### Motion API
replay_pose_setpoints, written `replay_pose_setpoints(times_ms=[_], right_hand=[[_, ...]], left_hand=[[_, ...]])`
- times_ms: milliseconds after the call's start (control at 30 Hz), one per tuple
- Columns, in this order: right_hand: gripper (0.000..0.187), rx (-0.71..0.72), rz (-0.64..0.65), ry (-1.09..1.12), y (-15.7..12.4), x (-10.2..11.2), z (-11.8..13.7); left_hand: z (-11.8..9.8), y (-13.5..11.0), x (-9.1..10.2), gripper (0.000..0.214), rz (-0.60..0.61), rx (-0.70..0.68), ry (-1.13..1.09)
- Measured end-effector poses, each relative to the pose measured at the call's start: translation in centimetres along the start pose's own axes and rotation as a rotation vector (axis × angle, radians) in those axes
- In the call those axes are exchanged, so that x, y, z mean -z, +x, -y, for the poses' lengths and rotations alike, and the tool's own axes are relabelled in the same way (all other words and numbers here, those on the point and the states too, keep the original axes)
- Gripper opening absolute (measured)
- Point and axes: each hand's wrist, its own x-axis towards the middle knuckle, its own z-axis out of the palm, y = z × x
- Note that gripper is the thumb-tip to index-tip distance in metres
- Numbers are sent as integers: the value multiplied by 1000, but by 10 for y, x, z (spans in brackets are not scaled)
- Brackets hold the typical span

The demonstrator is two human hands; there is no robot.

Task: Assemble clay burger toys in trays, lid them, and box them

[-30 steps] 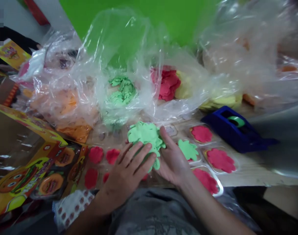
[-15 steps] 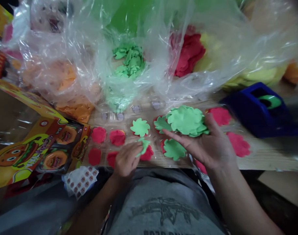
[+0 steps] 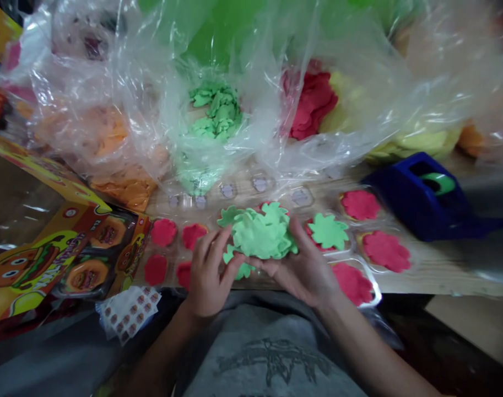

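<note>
1. Head view, looking down past a grey T-shirt (image 3: 271, 358) at a wooden counter (image 3: 437, 278).
2. A stack of green flower-shaped dough cutouts (image 3: 261, 234) sits between both hands, over the middle of a clear plastic blister tray (image 3: 243, 187).
3. The left hand (image 3: 210, 275) has its grip closed on the stack's left side, with the fingers curled up against the dough.
4. The right hand (image 3: 303, 270) lies palm up with its grip closed under the stack's right side, and the fingers are partly hidden beneath the dough.
5. One loose green cutout (image 3: 241, 270) pokes out below the stack, beside the left thumb.
6. Red dough flowers (image 3: 163, 232) fill the tray's compartments left of the hands, and more red flowers (image 3: 385, 251) lie to the right. A single green flower (image 3: 328, 231) rests on red dough just beyond the right hand.
7. Behind the tray, a crumpled clear plastic bag (image 3: 152, 71) covers heaps of green cutouts (image 3: 214, 113), red cutouts (image 3: 311, 105), orange dough (image 3: 111, 138) and yellow dough (image 3: 420, 140).
8. A blue tape dispenser (image 3: 420, 198) stands at the right. A burger-printed toy box (image 3: 48, 259) lies at the left, with a small sticker sheet (image 3: 129, 314) near the left wrist.
</note>
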Motion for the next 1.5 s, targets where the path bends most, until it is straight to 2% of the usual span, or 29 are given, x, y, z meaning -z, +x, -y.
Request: replay_pose_setpoints(times_ms=[100,233,367,567,667,700,800,833,900,1000,1100,1167,1233,1267,1300,1333,1433,1467,1500], right_hand=[[36,-81,50,-35,4,-7,-11],[36,-132,7,-47,9,-12,-17],[43,-173,-19,-64,12,-14,-23],[34,-100,-158,-119,12,-20,-28],[34,-121,-223,-80,13,-26,-25],[33,-129,-234,-69,14,-28,-25],[27,-122,-245,-65,14,-34,-25],[25,-108,-249,-71,14,-36,-25],[23,-77,-267,-88,13,-38,-27],[22,-61,-274,-64,12,-39,-27],[20,-107,-292,15,12,-40,-23],[15,-114,-348,15,13,-41,-19],[10,-71,-384,-13,15,-41,-17],[9,-57,-378,-23,15,-41,-16],[9,-64,-354,-25,16,-40,-17],[10,-98,-309,-21,16,-40,-18],[20,-226,-166,-1,13,-39,-23],[24,-233,-139,3,11,-39,-24],[27,-224,-124,4,9,-39,-25]], left_hand=[[-7,13,2,48,0,70,57],[-2,10,6,31,-10,86,-38],[6,3,13,20,-89,106,-138],[9,-1,29,15,-124,5,2],[5,-3,32,16,-146,-16,-151],[3,-3,33,18,-175,50,-247],[-1,2,34,28,-221,413,-486],[-1,4,35,32,-178,512,-519],[0,9,37,31,-17,577,-531],[3,10,41,16,127,496,-476],[4,6,44,11,109,407,-471],[4,5,45,12,28,429,-486],[4,6,46,13,-162,450,-455],[4,7,46,15,-256,415,-416],[4,9,47,17,-298,346,-360],[4,11,47,20,-276,253,-291],[3,14,48,19,5,-44,-170],[2,14,49,18,48,-72,-173],[2,13,50,18,30,-44,-192]])
